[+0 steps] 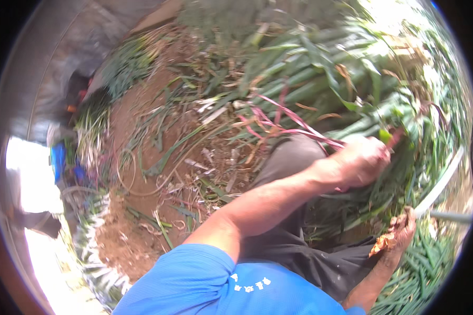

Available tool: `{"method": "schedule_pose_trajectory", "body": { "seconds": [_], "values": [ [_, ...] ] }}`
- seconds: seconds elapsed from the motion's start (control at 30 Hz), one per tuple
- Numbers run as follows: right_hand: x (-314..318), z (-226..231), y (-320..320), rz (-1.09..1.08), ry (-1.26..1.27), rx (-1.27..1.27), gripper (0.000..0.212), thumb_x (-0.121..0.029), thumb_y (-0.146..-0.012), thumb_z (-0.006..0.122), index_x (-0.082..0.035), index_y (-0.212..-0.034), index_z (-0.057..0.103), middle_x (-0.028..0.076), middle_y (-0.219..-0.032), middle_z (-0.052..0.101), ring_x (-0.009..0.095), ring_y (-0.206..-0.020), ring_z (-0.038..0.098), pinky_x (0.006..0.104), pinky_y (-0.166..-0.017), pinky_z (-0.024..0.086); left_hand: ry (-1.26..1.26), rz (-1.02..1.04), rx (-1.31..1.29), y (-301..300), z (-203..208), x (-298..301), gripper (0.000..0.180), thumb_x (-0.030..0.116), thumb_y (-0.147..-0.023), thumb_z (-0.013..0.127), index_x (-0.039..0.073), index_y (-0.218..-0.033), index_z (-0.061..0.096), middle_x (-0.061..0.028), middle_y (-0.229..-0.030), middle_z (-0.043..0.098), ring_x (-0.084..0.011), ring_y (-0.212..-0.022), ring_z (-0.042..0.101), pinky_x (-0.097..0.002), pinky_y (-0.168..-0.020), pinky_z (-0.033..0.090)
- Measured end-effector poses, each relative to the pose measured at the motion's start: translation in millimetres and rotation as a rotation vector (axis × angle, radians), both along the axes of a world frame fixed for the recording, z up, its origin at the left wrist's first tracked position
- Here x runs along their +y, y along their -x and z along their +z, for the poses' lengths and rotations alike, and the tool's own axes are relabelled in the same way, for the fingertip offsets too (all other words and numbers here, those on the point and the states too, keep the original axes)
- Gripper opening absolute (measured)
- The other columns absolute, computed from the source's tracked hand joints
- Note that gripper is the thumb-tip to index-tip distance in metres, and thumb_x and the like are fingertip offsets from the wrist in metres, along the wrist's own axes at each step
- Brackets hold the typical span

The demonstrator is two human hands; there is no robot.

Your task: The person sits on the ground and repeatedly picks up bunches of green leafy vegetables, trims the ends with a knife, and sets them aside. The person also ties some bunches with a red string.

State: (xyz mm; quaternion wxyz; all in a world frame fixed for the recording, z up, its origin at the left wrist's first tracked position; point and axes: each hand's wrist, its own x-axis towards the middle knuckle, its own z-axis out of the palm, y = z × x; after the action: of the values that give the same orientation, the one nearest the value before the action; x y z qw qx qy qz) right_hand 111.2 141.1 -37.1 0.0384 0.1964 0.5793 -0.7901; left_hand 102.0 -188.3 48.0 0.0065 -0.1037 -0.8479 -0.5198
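My left hand (360, 161) is closed in a fist around a bunch of pink tie strips (291, 123), whose loose ends trail off to the left over my knee. It lies against a big heap of green onions (320, 73), at the leafy part. Lower right, my right hand (401, 232) has its fingers bent at the lower end of a long white stalk (440, 182), which points up and to the right. An orange-brown crumpled patch (383, 243) shows at that hand's palm side. Blur hides the finer detail of its fingers.
More green onions (410, 283) lie at the lower right. Brown soil (131, 236) with scattered leaf scraps stretches to the left, edged by a row of onions with white ends (97, 257). A thin pale hoop (126, 173) rests there. A blue object (58, 161) stands far left.
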Motion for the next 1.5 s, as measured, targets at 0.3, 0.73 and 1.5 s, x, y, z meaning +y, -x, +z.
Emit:
{"method": "schedule_pose_trajectory", "body": {
  "seconds": [0.3, 0.73, 1.5],
  "values": [
    [4, -8, 26, 0.114, -0.138, -0.059, 0.026, -0.034, -0.102, 0.056, -0.008, -0.104, 0.057, 0.001, -0.061, 0.048, 0.014, -0.050, 0.056, 0.0238, -0.035, 0.040, -0.438, -0.133, -0.281, -155, 109, -104, 0.028, 0.022, -0.098, 0.060, 0.000, -0.082, 0.063, -0.0054, -0.066, 0.062, -0.0127, -0.057, 0.060, -0.0295, -0.053, 0.047],
    [3, -18, 40, 0.062, -0.201, -0.084, 0.028, -0.031, -0.104, 0.055, -0.004, -0.112, 0.056, 0.004, -0.066, 0.053, 0.017, -0.051, 0.056, 0.0271, -0.038, 0.044, -0.650, 1.166, -0.151, -483, 123, -482, 0.044, 0.026, -0.087, 0.078, 0.007, -0.123, 0.062, -0.0080, -0.106, 0.064, -0.0170, -0.083, 0.060, -0.0277, -0.075, 0.046],
    [-37, 18, -37, 0.101, -0.113, 0.374, 0.026, -0.027, -0.107, 0.052, -0.003, -0.111, 0.061, -0.001, -0.061, 0.048, 0.009, -0.052, 0.046, 0.0275, -0.051, 0.045, -0.479, 0.695, -0.280, -270, -134, -138, 0.026, 0.019, -0.100, 0.063, -0.003, -0.113, 0.069, -0.0058, -0.093, 0.073, -0.0100, -0.080, 0.066, -0.0257, -0.072, 0.054]
  ]
}}
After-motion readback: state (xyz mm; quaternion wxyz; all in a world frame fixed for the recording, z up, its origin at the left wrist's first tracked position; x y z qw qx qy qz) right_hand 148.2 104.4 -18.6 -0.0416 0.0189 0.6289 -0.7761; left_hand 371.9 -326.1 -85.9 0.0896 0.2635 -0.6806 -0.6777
